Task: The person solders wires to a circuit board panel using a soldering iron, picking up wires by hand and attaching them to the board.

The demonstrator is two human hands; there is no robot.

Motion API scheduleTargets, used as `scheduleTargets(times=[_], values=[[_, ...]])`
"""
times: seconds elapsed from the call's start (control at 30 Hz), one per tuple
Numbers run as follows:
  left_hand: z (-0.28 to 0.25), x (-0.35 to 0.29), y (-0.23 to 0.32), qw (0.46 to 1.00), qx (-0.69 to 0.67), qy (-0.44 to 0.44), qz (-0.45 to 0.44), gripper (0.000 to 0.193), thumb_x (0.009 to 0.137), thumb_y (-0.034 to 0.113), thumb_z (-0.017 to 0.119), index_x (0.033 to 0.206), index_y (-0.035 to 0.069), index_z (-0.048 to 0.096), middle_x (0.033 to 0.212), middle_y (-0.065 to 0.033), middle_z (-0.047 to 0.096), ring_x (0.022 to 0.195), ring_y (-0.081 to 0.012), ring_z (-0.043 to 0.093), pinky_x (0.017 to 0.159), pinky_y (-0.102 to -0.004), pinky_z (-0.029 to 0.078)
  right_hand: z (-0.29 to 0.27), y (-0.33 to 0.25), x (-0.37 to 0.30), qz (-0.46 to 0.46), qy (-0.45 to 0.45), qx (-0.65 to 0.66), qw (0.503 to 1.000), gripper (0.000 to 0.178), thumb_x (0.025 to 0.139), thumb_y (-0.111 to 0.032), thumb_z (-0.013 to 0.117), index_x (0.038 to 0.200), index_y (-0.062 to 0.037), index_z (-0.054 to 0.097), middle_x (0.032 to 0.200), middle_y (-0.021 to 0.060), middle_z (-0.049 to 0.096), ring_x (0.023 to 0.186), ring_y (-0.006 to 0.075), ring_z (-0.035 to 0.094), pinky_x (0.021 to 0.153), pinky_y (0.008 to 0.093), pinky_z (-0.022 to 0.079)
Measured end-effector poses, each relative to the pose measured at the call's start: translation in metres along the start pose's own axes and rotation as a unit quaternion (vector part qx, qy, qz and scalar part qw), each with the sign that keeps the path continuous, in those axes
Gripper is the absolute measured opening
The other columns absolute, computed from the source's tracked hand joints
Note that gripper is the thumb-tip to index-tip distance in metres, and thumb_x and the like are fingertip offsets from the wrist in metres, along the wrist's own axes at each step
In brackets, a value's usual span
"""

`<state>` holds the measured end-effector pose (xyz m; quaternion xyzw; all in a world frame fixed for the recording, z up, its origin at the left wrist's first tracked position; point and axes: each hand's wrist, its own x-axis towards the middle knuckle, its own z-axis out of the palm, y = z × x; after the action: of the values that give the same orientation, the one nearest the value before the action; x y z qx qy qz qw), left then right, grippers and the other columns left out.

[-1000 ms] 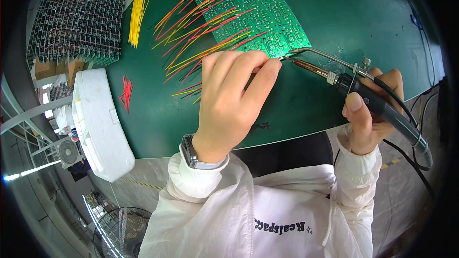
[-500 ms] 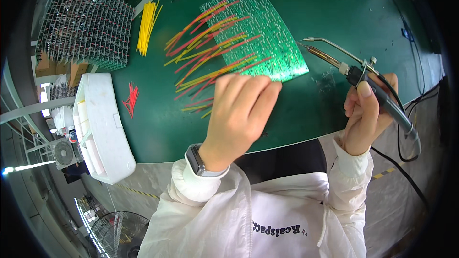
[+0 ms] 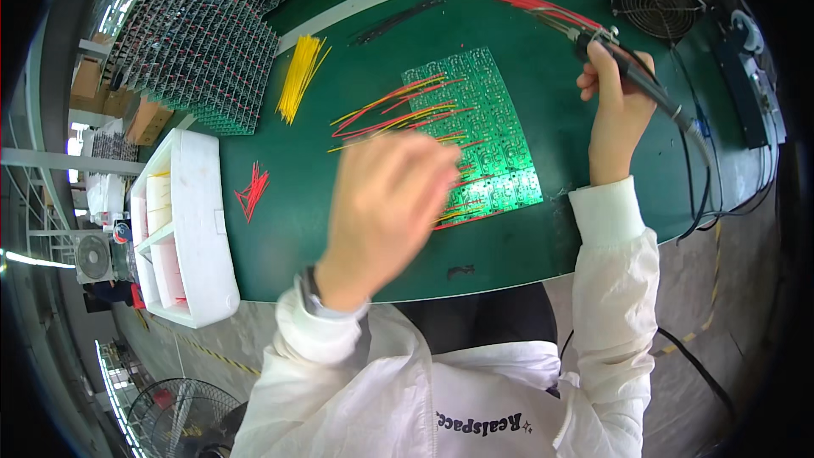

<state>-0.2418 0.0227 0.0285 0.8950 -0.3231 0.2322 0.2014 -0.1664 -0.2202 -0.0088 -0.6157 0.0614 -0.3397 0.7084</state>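
Observation:
My right hand is closed round the dark handle of a soldering iron, which has a thin metal feed tube along it. Its tip end lies over a bundle of red wires at the far side of the table; whether they touch I cannot tell. My left hand hovers at the left edge of a green circuit board, smeared by motion with its fingers bent. Whether it holds anything is hidden. Red and yellow wires stick out leftward from the board, partly behind that hand.
Yellow wires, short red wires and black wires lie on the green table. A white foam box stands at the left edge, a stack of boards behind it. A fan stands far right, with cables nearby.
My right hand has carried the soldering iron away from the board to the far red wires. My left hand has moved leftward off the board's near edge. The whole view has shifted.

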Motion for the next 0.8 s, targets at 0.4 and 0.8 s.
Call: scheduleTargets(times=[0.4,0.8], values=[[0.088,0.145,-0.19,0.979,-0.048,-0.097,-0.174,0.013,0.076,0.013,0.08,0.086,0.006,0.076,0.085,-0.0141,0.075,0.083,-0.032,0.072,0.076,-0.0423,0.055,-0.001,0.019,-0.01,-0.036,-0.004,-0.038,0.999,0.026,0.087,-0.007,0.078,0.095,-0.0021,0.053,0.08,0.0056,0.065,0.061,0.0079,0.06,0.054,0.0215,0.047],[0.069,0.148,-0.188,0.972,-0.065,-0.075,-0.212,0.013,0.082,0.016,0.077,0.091,0.007,0.078,0.087,-0.0103,0.076,0.081,-0.0215,0.072,0.076,-0.0329,0.055,0.001,0.014,-0.011,-0.013,-0.013,-0.048,0.999,0.026,0.087,-0.007,0.077,0.094,-0.0023,0.053,0.08,0.0058,0.065,0.061,0.0088,0.061,0.054,0.0221,0.048]])
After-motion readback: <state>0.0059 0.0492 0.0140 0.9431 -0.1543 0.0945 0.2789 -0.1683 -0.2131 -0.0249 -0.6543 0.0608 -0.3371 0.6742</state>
